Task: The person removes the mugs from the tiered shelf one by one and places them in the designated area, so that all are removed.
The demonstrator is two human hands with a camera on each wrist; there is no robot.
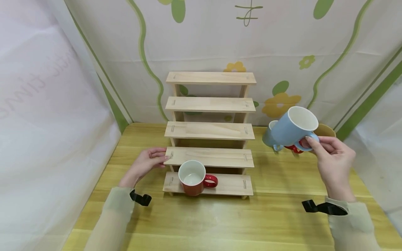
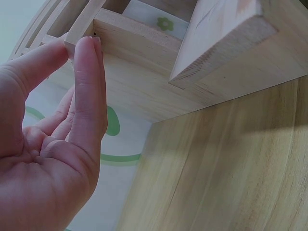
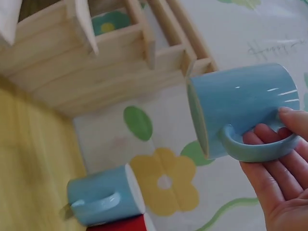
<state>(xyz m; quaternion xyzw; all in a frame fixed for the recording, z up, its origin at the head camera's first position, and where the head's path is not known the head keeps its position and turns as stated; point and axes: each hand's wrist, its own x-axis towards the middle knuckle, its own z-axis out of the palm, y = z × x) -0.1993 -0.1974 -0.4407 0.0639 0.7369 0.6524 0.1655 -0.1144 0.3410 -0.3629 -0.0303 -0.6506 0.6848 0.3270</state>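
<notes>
My right hand (image 1: 337,162) grips the handle of a light blue mug (image 1: 287,130) and holds it tilted above the table's right side. In the right wrist view the fingers pass through the handle of that mug (image 3: 245,103). My left hand (image 1: 145,164) pinches the left end of the second-lowest board of a stepped wooden shelf (image 1: 208,131). Thumb and fingertips meet at that board's end in the left wrist view. A red mug (image 1: 193,188) with a white inside stands upright on the lowest step, its handle pointing right.
Another light blue mug (image 3: 103,195) stands on the table behind the held one, with a red mug (image 3: 120,225) beside it. A yellowish rounded thing (image 1: 325,130) shows partly behind my right hand. Printed cloth (image 1: 204,38) hangs behind the wooden table (image 1: 207,226).
</notes>
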